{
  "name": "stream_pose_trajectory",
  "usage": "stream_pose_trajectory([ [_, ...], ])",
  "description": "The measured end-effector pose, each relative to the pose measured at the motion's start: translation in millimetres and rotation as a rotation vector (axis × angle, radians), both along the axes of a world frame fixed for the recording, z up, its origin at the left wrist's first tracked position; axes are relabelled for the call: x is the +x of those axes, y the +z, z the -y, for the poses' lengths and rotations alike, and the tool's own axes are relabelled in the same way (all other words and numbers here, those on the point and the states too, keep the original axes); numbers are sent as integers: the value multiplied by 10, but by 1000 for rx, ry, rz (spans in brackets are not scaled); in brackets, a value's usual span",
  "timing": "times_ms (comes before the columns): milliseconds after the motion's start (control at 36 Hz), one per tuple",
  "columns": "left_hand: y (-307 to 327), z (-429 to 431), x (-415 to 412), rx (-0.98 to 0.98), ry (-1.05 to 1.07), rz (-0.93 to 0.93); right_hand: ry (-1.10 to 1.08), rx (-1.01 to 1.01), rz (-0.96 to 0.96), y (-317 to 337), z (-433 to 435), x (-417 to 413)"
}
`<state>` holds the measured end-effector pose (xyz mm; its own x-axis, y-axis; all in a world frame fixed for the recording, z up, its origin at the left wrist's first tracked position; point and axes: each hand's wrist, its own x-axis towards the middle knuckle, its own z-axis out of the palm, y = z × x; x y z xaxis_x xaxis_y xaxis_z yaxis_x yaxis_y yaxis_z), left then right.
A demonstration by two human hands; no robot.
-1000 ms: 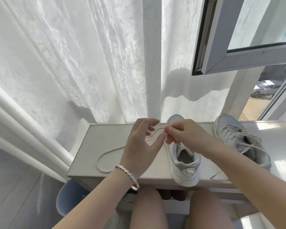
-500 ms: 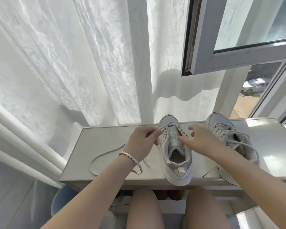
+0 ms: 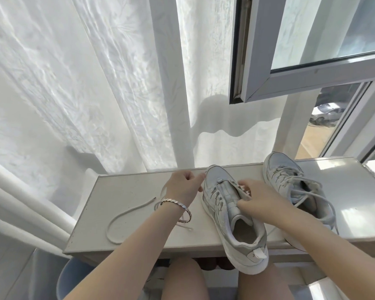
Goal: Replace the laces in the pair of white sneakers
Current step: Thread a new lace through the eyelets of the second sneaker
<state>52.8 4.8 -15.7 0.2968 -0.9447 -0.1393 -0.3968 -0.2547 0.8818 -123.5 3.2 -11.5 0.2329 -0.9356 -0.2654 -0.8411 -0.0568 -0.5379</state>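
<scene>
While fingers (image 3: 199, 177) pinch lace (image 3: 147, 202), thumb (image 3: 241, 204) touches sneaker (image 3: 213, 184).

Single head-worn wide-angle view. Looked forward and down, close over white shelf (image 3: 128, 191); faced curtain (image 3: 85, 94) upper left, open window (image 3: 290, 80) upper right, beyond far edge.

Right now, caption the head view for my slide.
Left hand pinches the lace; right hand grips the near sneaker by its eyelets; the second sneaker stands laced.
</scene>
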Motion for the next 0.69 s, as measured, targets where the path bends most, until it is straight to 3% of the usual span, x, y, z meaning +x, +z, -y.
stream_pose_trajectory([
  [111,-1,44,-91,-18,-83,43,-1,-116,120,14,127,93],
  [333,-28,73,-137,-29,-163,168,-52,-187,23,-134,346,214],
  [528,-102,135,-177,-35,-81,43,-75,-173,70,-88,407,200],
  [694,-139,207,-200,22,-73,92,-94,-175,113,-113,398,194],
])
